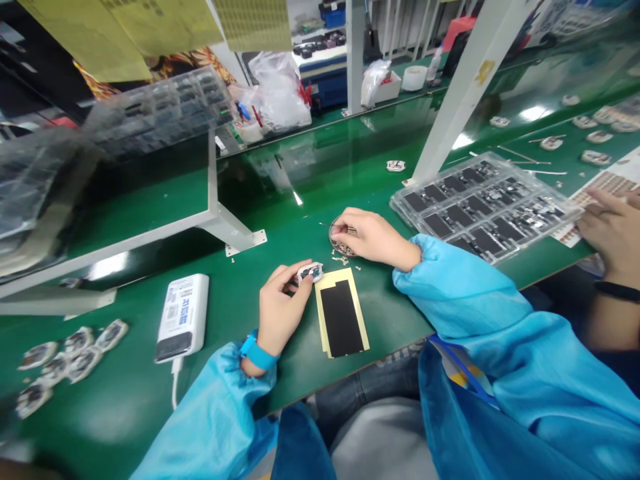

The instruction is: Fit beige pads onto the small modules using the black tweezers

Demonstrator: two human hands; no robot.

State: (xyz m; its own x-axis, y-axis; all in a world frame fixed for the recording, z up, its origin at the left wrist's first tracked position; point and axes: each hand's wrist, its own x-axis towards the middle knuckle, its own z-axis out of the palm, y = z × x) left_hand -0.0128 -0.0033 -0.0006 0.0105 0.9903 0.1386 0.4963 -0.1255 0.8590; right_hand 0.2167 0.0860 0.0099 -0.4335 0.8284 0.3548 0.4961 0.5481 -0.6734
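Note:
My left hand (284,300) is closed on a small white oval electronic part (311,272) with a dark, detailed inside, held just above the bench between thumb and fingers. My right hand (367,235) is pinched over a small round clear dish (336,245) of tiny pale pieces. Whatever its fingertips hold is hidden; a thin line shows to their left. Several loose tiny pieces (343,261) lie in front of the dish. Between my hands and my body lies a yellow sheet (363,320) bearing a black rectangle (343,319).
A white power bank (183,317) with a cable lies at left, near several similar oval parts (85,363). Clear compartment trays (450,220) sit at right, beside another person's hand (613,230). White shelf legs (235,230) stand on the green bench (280,233).

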